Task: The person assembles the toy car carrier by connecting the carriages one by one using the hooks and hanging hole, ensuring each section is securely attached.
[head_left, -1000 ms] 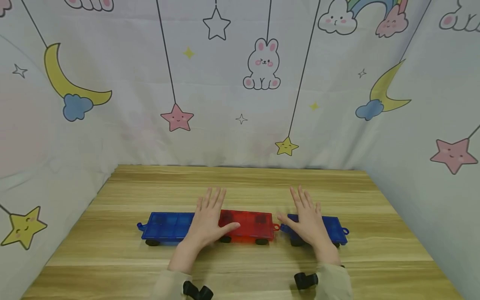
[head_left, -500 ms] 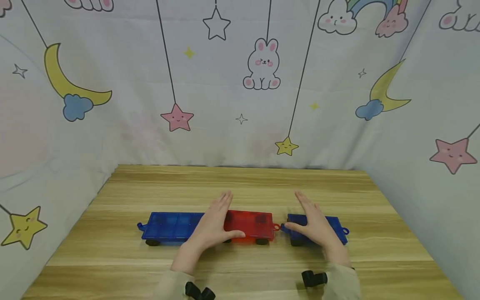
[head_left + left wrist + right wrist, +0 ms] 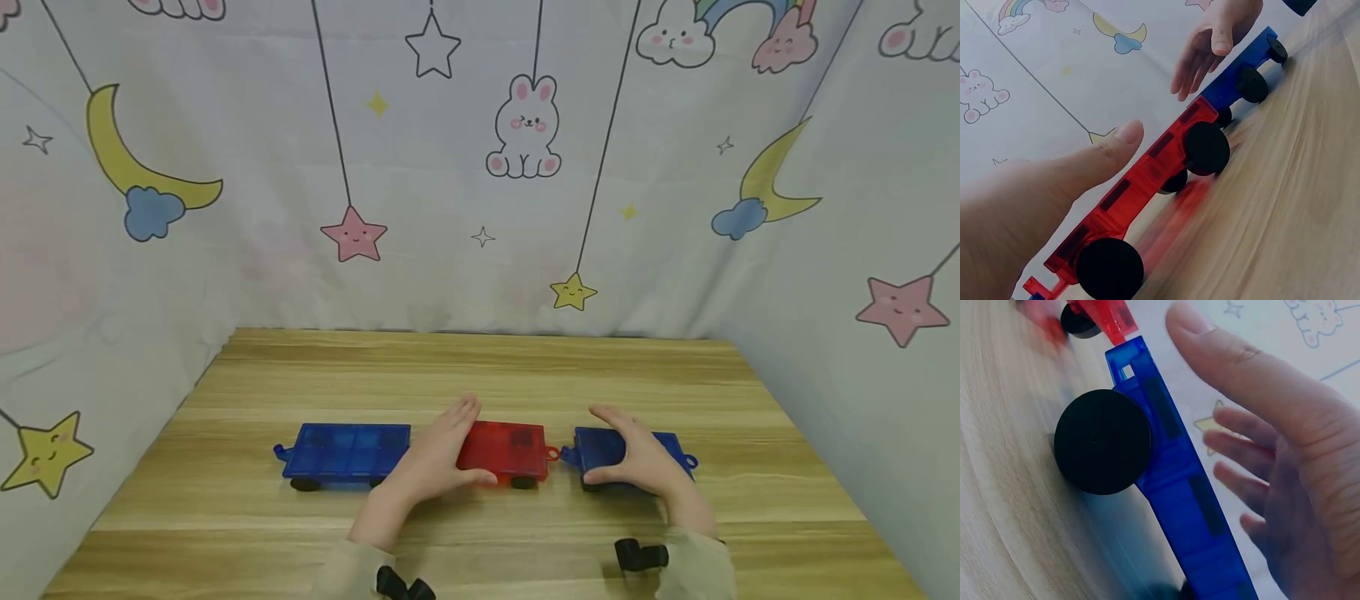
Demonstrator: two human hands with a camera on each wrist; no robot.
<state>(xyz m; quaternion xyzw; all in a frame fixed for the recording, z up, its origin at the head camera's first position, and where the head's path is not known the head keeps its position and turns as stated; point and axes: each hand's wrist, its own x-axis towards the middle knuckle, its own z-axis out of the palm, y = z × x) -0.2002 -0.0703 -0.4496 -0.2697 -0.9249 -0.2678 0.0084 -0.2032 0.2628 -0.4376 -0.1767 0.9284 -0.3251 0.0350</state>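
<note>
Three toy train cars with black wheels stand in a row in the head view: a blue car (image 3: pixel 348 450) at left, a red car (image 3: pixel 510 454) in the middle, and a second blue car (image 3: pixel 600 446) at right. My left hand (image 3: pixel 431 462) is over the red car's left part, thumb spread toward the near side; it covers the joint with the left blue car. Above the right blue car hovers my right hand (image 3: pixel 641 462), its thumb and fingers apart, with a gap to the car in the right wrist view. Whether the red ring and blue hook interlock, I cannot tell.
The cars stand on a wood-grain table (image 3: pixel 480 375). Behind and beside it hangs a white cloth (image 3: pixel 442 167) printed with stars, moons and a rabbit. Black wrist cameras (image 3: pixel 637 557) sit at both sleeves.
Both hands have shifted right and drawn slightly nearer. The spread fingers have come closer together, and the right hand has turned to an open C shape. The cars have not moved.
</note>
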